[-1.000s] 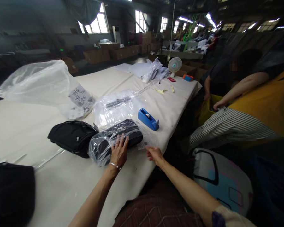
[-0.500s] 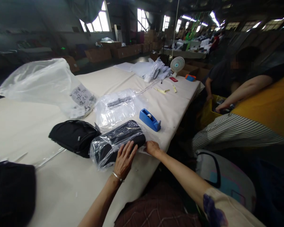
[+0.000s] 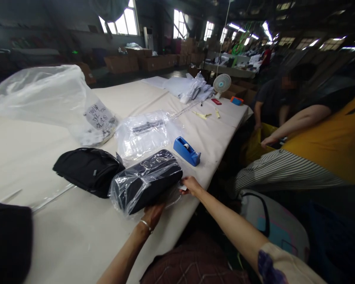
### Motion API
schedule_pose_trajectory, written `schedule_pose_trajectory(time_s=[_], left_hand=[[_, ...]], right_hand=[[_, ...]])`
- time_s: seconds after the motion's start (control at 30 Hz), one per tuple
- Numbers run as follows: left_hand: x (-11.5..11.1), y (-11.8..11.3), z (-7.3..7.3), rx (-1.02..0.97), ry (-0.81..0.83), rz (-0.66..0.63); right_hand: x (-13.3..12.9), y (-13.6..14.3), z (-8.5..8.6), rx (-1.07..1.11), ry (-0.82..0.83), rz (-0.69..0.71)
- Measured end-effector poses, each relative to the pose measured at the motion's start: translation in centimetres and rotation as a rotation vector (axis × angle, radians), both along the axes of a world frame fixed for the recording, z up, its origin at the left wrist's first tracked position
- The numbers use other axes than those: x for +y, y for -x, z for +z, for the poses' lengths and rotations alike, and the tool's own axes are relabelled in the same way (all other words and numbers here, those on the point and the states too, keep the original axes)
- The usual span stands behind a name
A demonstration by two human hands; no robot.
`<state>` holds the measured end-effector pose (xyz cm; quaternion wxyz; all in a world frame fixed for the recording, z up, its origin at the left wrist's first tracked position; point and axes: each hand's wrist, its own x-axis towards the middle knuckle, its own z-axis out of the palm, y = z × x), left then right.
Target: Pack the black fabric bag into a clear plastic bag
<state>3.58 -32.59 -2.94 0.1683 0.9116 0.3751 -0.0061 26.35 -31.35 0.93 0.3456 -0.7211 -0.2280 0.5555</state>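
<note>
A black fabric bag (image 3: 154, 177) lies inside a clear plastic bag (image 3: 118, 193) on the table. My left hand (image 3: 154, 215) is under its near lower edge, palm side against it, with the fingers hidden beneath. At the right end of the package, my right hand (image 3: 191, 185) is closed in a pinch on a small white tag (image 3: 182, 187), beside the loose plastic. To the left, touching the package, sits an unwrapped black bag (image 3: 88, 169). Just beyond the package stands a blue tape dispenser (image 3: 187, 151).
Flat clear plastic bags (image 3: 144, 132) lie behind the package. A large translucent sack (image 3: 53, 94) with handwriting stands at the back left. Another black bag (image 3: 8, 240) is at the near left. Beyond the table's right edge, two people work over a yellow bag (image 3: 256, 142).
My left hand has slid from the top of the package to beneath its near edge, and the package's near side is tilted up. My right hand stays at its right end.
</note>
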Motion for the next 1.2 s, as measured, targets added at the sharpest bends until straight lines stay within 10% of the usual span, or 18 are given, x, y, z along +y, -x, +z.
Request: schedule_pose_trajectory(time_s=[0.17,0.47,0.77,1.2], left_hand=[[-3.0,0.9,0.9,-0.132,0.323,0.013],[-1.3,-1.1,1.8,-0.791,0.931,0.554],[-0.7,-2.6,3.5,-1.162,1.235,1.114],[-2.7,-1.0,1.0,-1.023,1.187,0.999]], right_hand=[[-1.1,1.3,-1.8,0.106,-0.065,-0.136],[-3.8,1.1,-3.1,0.276,-0.25,-0.347],[-4.0,2.6,-2.8,0.194,-0.431,-0.122],[-4.2,2.1,-4.3,-0.56,-0.353,0.176]])
